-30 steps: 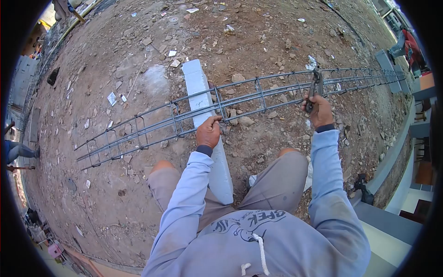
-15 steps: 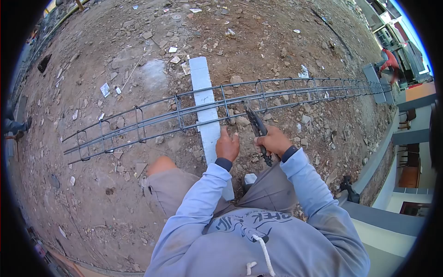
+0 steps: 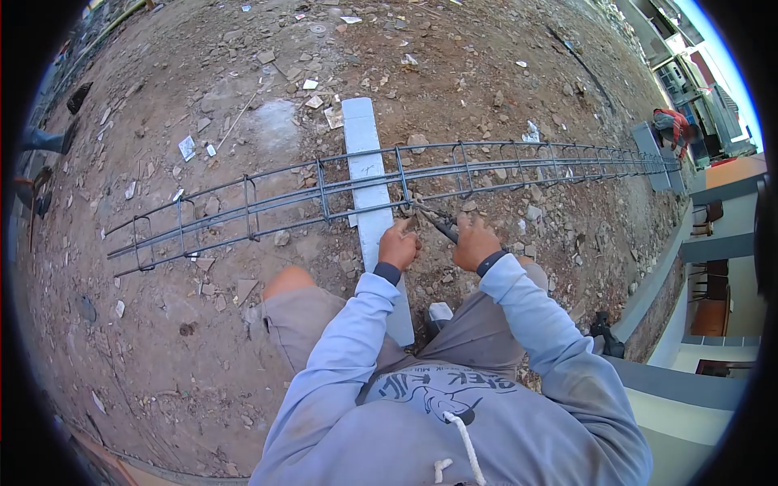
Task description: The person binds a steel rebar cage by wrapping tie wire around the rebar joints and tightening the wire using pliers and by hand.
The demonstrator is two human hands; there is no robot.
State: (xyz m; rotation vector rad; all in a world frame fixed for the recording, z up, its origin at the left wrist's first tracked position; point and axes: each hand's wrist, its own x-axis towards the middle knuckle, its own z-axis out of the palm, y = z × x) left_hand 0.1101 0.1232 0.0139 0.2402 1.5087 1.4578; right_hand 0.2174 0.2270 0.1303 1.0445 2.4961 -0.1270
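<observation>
A long rebar cage (image 3: 322, 185) of lengthwise bars and square stirrups stretches across the view, lying over a pale, narrow slab (image 3: 374, 225). Close to its near bar, just right of the slab, my left hand (image 3: 398, 246) has curled fingers; anything between them is too small to make out. My right hand (image 3: 476, 245) is wrapped round a pair of dark pliers (image 3: 438, 224). The plier jaws point left toward the near bar at a stirrup, beside my left fingertips. Whether the jaws touch the steel I cannot tell.
Rubble and broken tile cover the dirt ground (image 3: 203, 324). A person in red (image 3: 671, 125) bends near grey blocks (image 3: 648, 150) at the cage's far end. Another person's leg (image 3: 49, 140) shows at far left. A building with chairs (image 3: 711, 275) borders the right.
My right hand has swung the pliers left and down, so their jaws are now near my left fingertips. The person in red has bent lower, and the leg at left has shifted.
</observation>
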